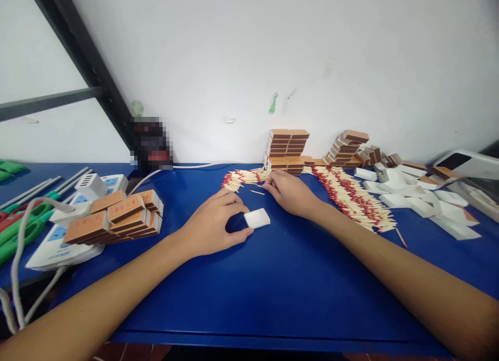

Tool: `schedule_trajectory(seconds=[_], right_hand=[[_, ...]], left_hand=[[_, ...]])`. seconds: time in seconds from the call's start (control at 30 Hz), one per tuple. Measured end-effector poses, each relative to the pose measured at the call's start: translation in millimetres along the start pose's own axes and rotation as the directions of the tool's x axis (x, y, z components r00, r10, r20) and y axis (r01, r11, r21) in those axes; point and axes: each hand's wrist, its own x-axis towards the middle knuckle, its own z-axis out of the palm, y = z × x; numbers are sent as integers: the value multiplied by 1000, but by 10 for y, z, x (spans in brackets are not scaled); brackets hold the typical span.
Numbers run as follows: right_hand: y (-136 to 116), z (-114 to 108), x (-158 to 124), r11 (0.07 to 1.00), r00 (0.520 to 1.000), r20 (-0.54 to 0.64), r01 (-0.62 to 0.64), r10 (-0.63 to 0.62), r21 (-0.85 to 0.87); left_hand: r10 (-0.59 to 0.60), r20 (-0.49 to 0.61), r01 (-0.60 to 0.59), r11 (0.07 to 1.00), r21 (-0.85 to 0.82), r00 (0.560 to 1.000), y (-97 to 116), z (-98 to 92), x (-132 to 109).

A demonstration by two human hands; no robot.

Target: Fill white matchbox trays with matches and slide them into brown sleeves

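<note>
My left hand (pixel 216 221) grips the left end of a small white matchbox tray (pixel 258 218) between thumb and index finger. The tray lies on the blue table. Farther right, my right hand (pixel 286 192) is closed in a pinch, with a match (pixel 258 185) showing at its fingertips. Just below it a loose match (pixel 256 192) lies on the table. A pile of red-headed matches (pixel 241 178) sits behind my hands. To the right of my right hand spreads a long, larger heap of matches (pixel 351 197).
Stacked matchboxes (pixel 288 148) stand by the wall, with another leaning stack (pixel 346 148) to the right. White trays (pixel 421 195) lie jumbled at right near a white device (pixel 468 163). At left, matchboxes (pixel 117 215) rest on a power strip (pixel 58 252) beside green-handled tools (pixel 23 231).
</note>
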Motion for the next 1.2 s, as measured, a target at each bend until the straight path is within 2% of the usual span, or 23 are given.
schedule_trajectory(seconds=[0.17,0.33,0.43,0.6,0.87,1.2], right_hand=[[-120,41,-32,999,1000,-13,6,-6,49],[-99,36,-91,993,997,-25,72,-70,93],[-88,27,-110,992,999,-1,50,-50,117],[-86,1,-98,996,997,73,17,-23,83],[-60,-76,-173,994,997,53,55,-60,97],[-86,-76,-162,997,987,144,73,-74,11]], left_hand=[[3,-6,-3,1000,12,1000,-13,-20,-11],[-2,-1,2,999,41,1000,-37,-86,-11],[-2,-3,3,998,68,1000,-53,-102,-16],[-23,15,21,997,76,1000,-86,-91,-22],[-45,18,44,997,69,999,-106,-99,-7],[-35,19,34,997,75,999,-104,-105,-4]])
